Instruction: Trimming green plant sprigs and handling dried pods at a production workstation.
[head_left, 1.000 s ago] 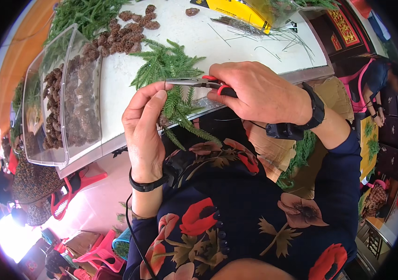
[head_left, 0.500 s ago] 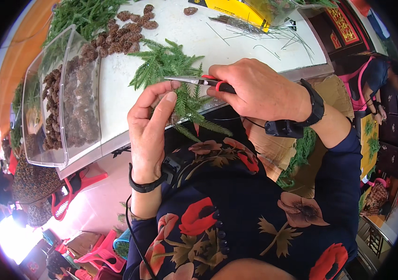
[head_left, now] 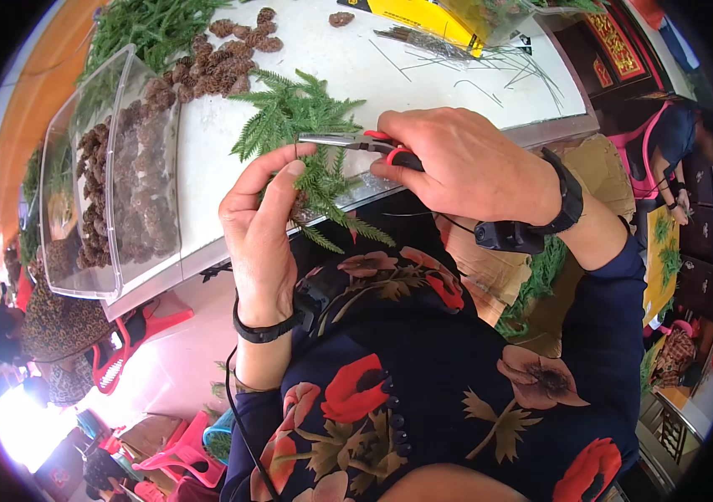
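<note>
My right hand (head_left: 478, 167) is wrapped round a pair of long-nosed pliers (head_left: 335, 140) with red and black handles. Their jaws point left, and the tips lie at my left fingertips. Thumb and forefinger of my left hand (head_left: 260, 226) pinch a green fern-like sprig (head_left: 335, 197) below the pliers. A bit of brown shows behind those fingers, too covered to name. Beyond the pliers, a cluster of similar green sprigs (head_left: 289, 105) lies on the white table (head_left: 214, 167). Whatever sits between the jaw tips is too small to make out.
Brown pine cones (head_left: 214, 67) are heaped at the back left, beside a clear plastic bin (head_left: 80, 283) of cones and piled greenery (head_left: 143, 38). Thin green wires (head_left: 499, 79) lie at the back right near a yellow package (head_left: 423, 21). Another person (head_left: 681, 138) sits far right.
My left hand has shifted slightly left and down with the sprig. The pliers have turned a little, their tips staying at my left fingertips.
</note>
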{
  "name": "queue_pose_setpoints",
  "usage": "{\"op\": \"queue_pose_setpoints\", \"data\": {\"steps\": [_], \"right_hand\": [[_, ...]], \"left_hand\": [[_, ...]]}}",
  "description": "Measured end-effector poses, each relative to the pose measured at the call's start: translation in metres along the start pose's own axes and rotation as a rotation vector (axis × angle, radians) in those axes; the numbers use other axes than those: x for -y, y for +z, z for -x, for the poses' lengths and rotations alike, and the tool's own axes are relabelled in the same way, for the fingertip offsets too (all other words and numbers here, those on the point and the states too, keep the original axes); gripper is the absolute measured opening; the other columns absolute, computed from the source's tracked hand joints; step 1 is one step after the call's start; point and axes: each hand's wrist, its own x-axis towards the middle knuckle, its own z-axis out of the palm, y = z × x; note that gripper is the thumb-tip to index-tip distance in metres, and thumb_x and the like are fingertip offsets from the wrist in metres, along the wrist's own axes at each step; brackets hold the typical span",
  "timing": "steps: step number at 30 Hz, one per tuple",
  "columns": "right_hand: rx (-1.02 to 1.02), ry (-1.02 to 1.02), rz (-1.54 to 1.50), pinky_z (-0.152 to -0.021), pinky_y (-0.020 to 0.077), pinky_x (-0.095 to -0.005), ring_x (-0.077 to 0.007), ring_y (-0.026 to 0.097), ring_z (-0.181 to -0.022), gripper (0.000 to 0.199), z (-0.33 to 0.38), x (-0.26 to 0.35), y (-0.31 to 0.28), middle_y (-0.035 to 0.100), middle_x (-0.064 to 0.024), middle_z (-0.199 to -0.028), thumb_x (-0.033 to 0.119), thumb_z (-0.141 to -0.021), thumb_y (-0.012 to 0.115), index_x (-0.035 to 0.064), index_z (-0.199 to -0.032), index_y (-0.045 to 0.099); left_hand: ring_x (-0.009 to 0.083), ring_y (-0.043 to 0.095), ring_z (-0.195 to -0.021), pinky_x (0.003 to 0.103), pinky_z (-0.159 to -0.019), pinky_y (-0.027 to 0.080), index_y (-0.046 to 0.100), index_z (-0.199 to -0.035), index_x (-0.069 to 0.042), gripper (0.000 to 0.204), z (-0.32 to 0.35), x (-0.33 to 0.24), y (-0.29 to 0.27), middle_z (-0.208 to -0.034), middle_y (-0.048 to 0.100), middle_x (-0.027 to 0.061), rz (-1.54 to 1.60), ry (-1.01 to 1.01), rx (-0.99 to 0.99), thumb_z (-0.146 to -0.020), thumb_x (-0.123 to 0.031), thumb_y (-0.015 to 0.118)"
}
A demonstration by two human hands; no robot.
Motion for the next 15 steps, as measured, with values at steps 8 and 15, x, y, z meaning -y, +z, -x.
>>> {"op": "queue_pose_setpoints", "data": {"steps": [8,15], "right_hand": [[0.055,-0.023,-0.044,-0.063,0.0439,-0.0471,-0.0422,0.058,-0.073,0.025,0.0024,0.0004,0.0008,0.059,-0.0216,-0.073,0.019,-0.085,0.064,-0.0022,-0.089,0.053],[0.051,-0.02,-0.016,-0.063,0.044,-0.0475,-0.0419,0.058,-0.073,0.021,0.0038,0.0007,0.004,0.059,-0.0208,-0.072,0.014,-0.082,0.065,-0.0022,-0.089,0.053]], "left_hand": [[0.0001,0.046,-0.063,0.015,-0.058,0.035,0.068,-0.103,0.001,0.018,0.0035,0.003,0.0009,-0.085,0.065,-0.0017,-0.032,0.01,-0.005,-0.087,-0.002,0.061],[0.0007,0.045,-0.062,0.015,-0.057,0.033,0.068,-0.104,0.001,0.018,0.0029,0.005,-0.0006,-0.079,0.063,-0.0031,-0.053,0.024,-0.051,-0.086,-0.002,0.062]]}}
